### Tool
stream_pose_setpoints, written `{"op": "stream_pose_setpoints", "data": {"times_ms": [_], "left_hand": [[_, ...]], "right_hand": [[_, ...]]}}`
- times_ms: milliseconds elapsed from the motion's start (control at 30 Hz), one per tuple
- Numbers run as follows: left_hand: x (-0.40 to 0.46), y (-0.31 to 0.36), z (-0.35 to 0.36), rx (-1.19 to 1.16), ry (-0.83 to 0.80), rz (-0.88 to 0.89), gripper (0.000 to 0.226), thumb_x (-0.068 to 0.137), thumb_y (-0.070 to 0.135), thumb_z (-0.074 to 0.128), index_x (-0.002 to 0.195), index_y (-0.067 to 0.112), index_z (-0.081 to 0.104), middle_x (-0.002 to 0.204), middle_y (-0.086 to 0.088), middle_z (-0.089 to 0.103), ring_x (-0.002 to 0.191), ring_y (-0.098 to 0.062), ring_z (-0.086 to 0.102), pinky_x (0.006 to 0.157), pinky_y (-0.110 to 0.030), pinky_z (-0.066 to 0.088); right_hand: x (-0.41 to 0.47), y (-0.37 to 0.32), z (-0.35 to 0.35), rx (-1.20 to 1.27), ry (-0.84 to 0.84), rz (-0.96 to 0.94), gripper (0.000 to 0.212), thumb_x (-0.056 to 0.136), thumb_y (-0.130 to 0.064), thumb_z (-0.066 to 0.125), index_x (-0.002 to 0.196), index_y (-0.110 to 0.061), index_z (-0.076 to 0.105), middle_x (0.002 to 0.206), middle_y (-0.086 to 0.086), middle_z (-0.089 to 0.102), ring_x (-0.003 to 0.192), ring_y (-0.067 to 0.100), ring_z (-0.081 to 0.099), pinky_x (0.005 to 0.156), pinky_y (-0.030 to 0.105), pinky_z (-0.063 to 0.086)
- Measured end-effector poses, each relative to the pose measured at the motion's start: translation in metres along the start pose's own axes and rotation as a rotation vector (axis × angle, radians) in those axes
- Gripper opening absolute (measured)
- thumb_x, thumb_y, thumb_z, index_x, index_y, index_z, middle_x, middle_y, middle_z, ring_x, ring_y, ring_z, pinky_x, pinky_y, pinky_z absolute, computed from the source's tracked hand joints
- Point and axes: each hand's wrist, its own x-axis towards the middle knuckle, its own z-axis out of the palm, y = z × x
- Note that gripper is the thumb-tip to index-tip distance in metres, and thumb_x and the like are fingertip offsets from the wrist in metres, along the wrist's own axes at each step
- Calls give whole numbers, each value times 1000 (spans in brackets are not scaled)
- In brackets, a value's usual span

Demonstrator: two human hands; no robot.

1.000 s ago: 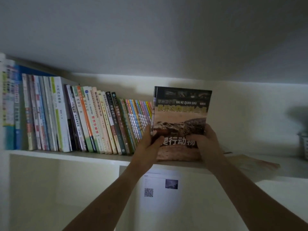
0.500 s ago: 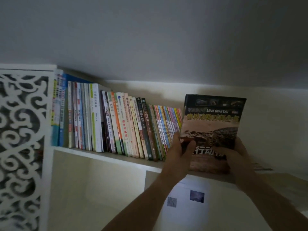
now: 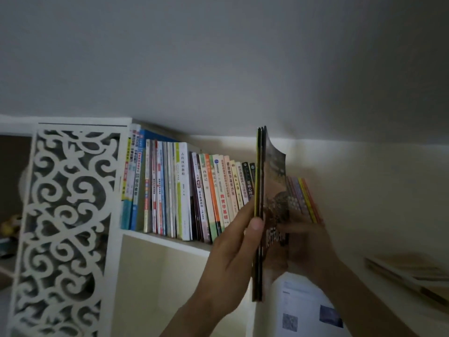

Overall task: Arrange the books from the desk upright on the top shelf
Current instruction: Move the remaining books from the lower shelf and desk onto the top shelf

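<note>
At far left stands a white fretwork panel; beside it, the top shelf already carries a long row of upright books, which suggests most of the arranging is done. In the middle, a thin stack of books is held spine-on to the camera, out in front of the row and not yet set on the shelf. The left hand reaches up with fingers straight, flat against the stack's left face, thumb over its near edge. The right hand, blurred and dim, lies against the stack's right cover; whether its fingers curl cannot be told. At far right, more books lie flat on the shelf, apparently left to stand up.
</note>
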Motion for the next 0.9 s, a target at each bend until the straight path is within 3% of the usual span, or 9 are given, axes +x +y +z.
{"op": "stream_pose_setpoints", "data": {"times_ms": [67,133,267,400,500,600,700,800,900], "left_hand": [[-5,-3,-14,7,-10,-31,45,103,52,42,149,51,44,150,23,51,143,-5,44,116,-46,40],[-11,-6,-26,-1,-22,-80,46,96,58,47,142,63,43,142,22,58,130,-3,57,106,-39,49],[-17,-14,-44,22,13,-135,56,81,82,49,135,74,39,149,24,49,123,-1,59,103,-38,52],[-18,-19,-52,-114,11,-158,52,87,71,55,137,63,49,139,19,62,130,-4,58,110,-40,46],[-20,-18,-57,6,66,-102,49,93,69,48,141,60,45,134,21,65,127,-12,62,106,-40,50],[-24,-17,-64,367,101,-63,61,86,82,31,143,64,19,96,28,72,88,-2,72,82,-29,60],[-32,-14,-73,749,129,-125,67,77,79,3,136,59,-20,73,11,63,70,-9,68,71,-23,56],[-40,-19,-92,800,226,-128,56,84,72,9,131,60,-19,68,9,62,60,-10,66,60,-20,55],[-48,-17,-117,796,415,-20,54,92,56,34,142,48,17,42,15,37,30,-1,39,34,-7,32]], "right_hand": [[9,14,9,-87,41,-5,58,82,4,62,139,-7,56,134,25,63,121,41,63,100,54,53],[12,25,18,-42,32,22,75,73,-5,71,145,-4,52,139,27,59,131,45,55,113,62,39],[20,45,31,-62,-18,-71,56,79,-4,66,135,-10,64,134,29,61,126,48,58,108,74,36],[26,58,34,-32,19,-101,63,69,-3,71,132,-5,65,133,28,63,125,49,58,109,66,40],[33,67,38,-76,23,-138,64,70,-5,73,133,-1,62,131,29,63,122,51,58,105,67,44],[36,70,43,-151,38,-134,60,65,-4,70,124,2,66,115,27,69,105,46,66,83,49,59],[34,73,52,-180,1,-110,58,64,0,71,123,-2,68,116,26,70,108,49,66,80,48,60],[35,78,68,-505,63,-201,36,80,-4,78,114,-15,71,112,10,74,105,31,71,84,42,61],[45,75,83,-1248,499,-703,38,87,-35,74,121,-22,62,121,-1,62,114,16,57,96,38,51]]}}
